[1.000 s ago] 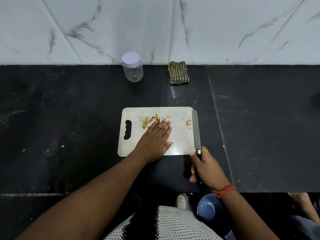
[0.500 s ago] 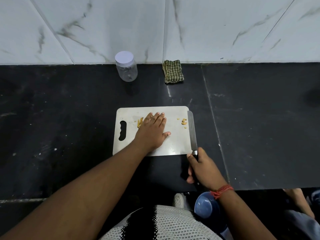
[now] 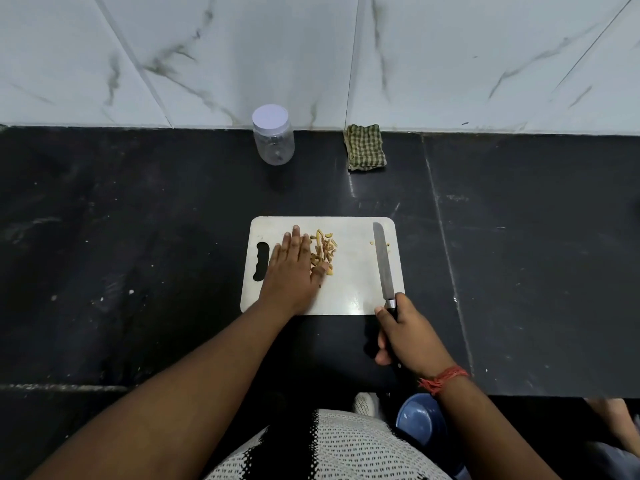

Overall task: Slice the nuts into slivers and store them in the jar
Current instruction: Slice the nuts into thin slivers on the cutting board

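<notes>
Gathering step: left hand (image 3: pixel 294 268) flat, herding nut slivers (image 3: pixel 323 251) on cutting board (image 3: pixel 353 292); right hand (image 3: pixel 408 336) grips knife (image 3: pixel 382 261). Next: open lidded jar (image 3: pixel 273 135).

The left hand (image 3: pixel 292 268) lies flat, palm down, fingers straight and together, pointing far, its forearm reaching in from the near left. The right hand (image 3: pixel 408 336) is curled in a fist-like grip, thumb on the left, a red thread round its wrist.

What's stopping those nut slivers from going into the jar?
The jar has its white lid on. The slivers lie on the board; only bare counter lies between.
</notes>
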`<state>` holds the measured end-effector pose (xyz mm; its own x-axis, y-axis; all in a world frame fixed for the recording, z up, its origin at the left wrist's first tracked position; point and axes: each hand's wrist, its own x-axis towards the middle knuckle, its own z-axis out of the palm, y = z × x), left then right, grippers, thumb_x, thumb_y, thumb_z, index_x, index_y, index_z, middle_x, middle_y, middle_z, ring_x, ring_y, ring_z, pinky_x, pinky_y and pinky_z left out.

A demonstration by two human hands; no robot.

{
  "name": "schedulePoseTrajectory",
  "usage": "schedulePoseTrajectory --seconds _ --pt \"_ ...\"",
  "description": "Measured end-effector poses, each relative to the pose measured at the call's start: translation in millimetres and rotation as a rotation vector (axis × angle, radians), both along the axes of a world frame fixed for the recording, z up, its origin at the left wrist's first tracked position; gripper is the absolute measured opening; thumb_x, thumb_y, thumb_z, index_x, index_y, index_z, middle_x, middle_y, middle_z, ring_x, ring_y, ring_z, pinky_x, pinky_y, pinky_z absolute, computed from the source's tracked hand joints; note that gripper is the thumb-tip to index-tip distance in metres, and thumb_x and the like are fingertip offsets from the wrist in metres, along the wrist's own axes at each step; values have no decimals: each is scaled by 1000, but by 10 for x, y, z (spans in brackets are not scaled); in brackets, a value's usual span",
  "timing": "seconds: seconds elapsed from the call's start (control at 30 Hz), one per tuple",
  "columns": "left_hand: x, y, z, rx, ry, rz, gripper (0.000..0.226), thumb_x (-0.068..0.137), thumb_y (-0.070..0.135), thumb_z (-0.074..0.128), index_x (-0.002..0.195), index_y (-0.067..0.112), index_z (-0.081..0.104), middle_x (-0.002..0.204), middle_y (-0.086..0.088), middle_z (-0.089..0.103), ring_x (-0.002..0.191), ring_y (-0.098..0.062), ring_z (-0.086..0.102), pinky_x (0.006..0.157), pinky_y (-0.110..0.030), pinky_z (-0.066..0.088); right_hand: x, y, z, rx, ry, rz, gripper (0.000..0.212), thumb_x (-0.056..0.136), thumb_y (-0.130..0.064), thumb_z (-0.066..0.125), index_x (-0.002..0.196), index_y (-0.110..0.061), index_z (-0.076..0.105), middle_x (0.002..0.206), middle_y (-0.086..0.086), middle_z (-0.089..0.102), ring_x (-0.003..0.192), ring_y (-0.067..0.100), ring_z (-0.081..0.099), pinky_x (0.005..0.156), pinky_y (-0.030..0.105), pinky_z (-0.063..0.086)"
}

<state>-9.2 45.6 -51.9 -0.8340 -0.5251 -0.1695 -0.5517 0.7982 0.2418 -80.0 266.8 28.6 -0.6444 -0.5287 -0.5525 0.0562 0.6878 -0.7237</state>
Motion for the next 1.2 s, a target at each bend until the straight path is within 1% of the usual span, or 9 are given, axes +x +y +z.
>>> schedulePoseTrajectory --seconds 0.13,0.2,0.37,0.5,0.7,0.83,1.03,1.13,1.2 --pt "-73 18 9 78 44 -53 74 105 52 24 161 8 4 169 -11 -9 156 -21 -6 127 -36 -2 18 -49 -2 1 -8 17 18 102 -27 45 96 -10 40 66 18 64 50 35 66 40 24 44" --pt "-93 24 21 64 57 -65 74 104 52 22 161 8 4 169 -11 -8 156 -21 -7 126 -36 -3 19 -60 -2 -7 -12 14 18 101 -27 45 96 -10 41 69 21 64 50 35 66 40 25 45" --pt "-1 -42 -3 -2 32 -56 86 92 62 -1 161 11 7 169 -10 -8 156 -23 -9 126 -40 -4 15 -46 -14 -19 -14 9 16 101 -27 45 95 -13 42 68 19 64 50 36 66 47 32 53" --pt "79 -91 -21 -51 -2 -50 73 102 56 10 161 15 4 169 -8 -10 155 -23 -13 126 -46 -4 32 -64 -28 -21 -17 3 15 101 -26 46 94 -14 42 68 19 64 50 36 66 47 34 55" --pt "188 -117 -13 -54 -4 -45 85 91 62 -6 161 16 2 169 -7 -10 155 -23 -14 125 -49 -5 39 -125 -44 -22 -7 -8 13 100 -26 47 95 -15 42 72 16 66 49 33 66 49 34 55" --pt "256 -86 -28 -89 13 -82 79 95 59 -1 161 17 2 169 -7 -10 155 -22 -14 125 -49 -5 48 -162 -67 -13 43 -24 11 100 -27 49 97 -18 42 76 13 67 46 30 64 47 29 53" --pt "229 -34 -12 -87 56 -110 75 97 55 6 162 17 6 169 -5 -8 155 -21 -12 125 -46 -6 36 -250 -64 -30 41 -99 15 98 -26 51 99 -15 41 86 17 63 53 36 65 44 32 53" --pt "232 -35 -6 -93 110 -87 65 102 44 25 160 14 17 169 -7 6 156 -23 1 126 -47 -1 38 -292 -69 -43 32 -95 15 98 -26 52 99 -15 42 89 17 61 58 31 64 47 38 57" --pt "253 -64 17 -110 222 -33 53 102 32 43 151 12 42 160 -9 36 150 -25 28 125 -50 11 49 -310 -81 -41 36 -75 15 98 -27 52 97 -17 42 88 16 61 54 28 63 48 41 58"
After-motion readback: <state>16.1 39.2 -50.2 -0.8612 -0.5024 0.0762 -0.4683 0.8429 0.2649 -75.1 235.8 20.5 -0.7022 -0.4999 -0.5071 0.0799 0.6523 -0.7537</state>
